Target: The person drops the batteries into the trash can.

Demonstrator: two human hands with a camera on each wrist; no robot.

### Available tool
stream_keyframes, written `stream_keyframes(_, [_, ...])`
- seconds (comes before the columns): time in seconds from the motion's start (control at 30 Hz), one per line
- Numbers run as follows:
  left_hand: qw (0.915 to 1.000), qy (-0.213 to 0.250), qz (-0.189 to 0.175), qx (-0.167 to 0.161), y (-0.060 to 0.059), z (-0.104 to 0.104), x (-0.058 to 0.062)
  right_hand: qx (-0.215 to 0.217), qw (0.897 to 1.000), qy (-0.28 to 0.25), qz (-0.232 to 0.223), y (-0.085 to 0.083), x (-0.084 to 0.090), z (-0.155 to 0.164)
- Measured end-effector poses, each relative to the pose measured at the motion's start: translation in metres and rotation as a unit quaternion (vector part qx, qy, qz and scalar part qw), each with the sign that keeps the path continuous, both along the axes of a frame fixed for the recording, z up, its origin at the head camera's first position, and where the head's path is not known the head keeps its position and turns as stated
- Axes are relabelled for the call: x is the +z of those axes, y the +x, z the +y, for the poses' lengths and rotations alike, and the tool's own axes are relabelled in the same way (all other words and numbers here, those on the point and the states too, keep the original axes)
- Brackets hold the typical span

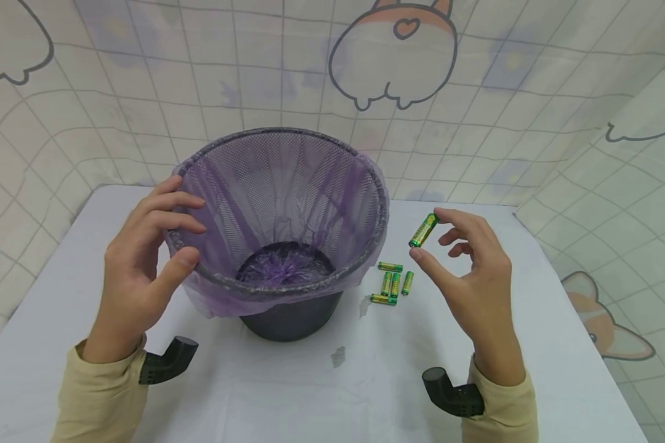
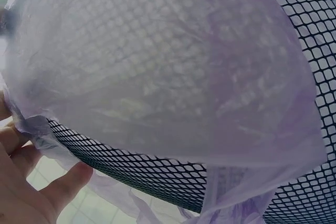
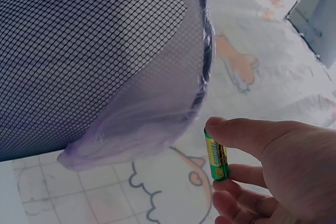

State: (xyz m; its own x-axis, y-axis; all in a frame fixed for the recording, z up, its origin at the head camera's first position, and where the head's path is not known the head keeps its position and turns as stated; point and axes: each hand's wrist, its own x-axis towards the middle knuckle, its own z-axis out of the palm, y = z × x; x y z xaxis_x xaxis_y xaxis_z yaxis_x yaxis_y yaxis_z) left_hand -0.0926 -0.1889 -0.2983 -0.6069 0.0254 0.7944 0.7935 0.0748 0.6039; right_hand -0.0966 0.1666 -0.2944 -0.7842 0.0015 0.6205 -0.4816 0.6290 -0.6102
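Observation:
My left hand [image 1: 138,264] grips the left rim of a mesh trash bin [image 1: 294,323], fingers over the edge and thumb at its near side. A thin purple bag [image 1: 210,298] lines the bin and folds down outside the rim; in the left wrist view the bag [image 2: 157,77] hangs over black mesh. To the right of the bin, my right hand [image 1: 471,277] pinches a green and gold battery [image 1: 423,230] end to end between thumb and index finger. The same battery [image 3: 216,156] shows its printed label in the right wrist view. The bin holds only the crumpled bag bottom.
Several similar batteries [image 1: 395,285] lie in a loose cluster on the white table [image 1: 244,400], between the bin and my right hand. Behind the table hangs a grid-patterned curtain [image 1: 288,74] with cartoon animals. Small grey patches [image 1: 338,357] mark the tabletop.

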Motion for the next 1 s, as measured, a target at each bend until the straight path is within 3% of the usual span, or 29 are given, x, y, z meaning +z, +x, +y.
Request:
stream_keyframes(0.43, [0.9999,-0.016,-0.005,0.000,-0.001,-0.003,-0.002,0.052,0.998,-0.042,0.001,0.003,0.017,-0.013])
stream_keyframes(0.7, [0.9996,-0.024,-0.010,0.005,0.000,-0.003,-0.001,0.086,0.994,-0.065,0.025,0.006,0.029,-0.024])
stream_keyframes(1.0, [0.9995,-0.025,-0.017,-0.002,0.000,-0.003,0.000,0.107,0.991,-0.061,0.042,0.006,0.038,-0.037])
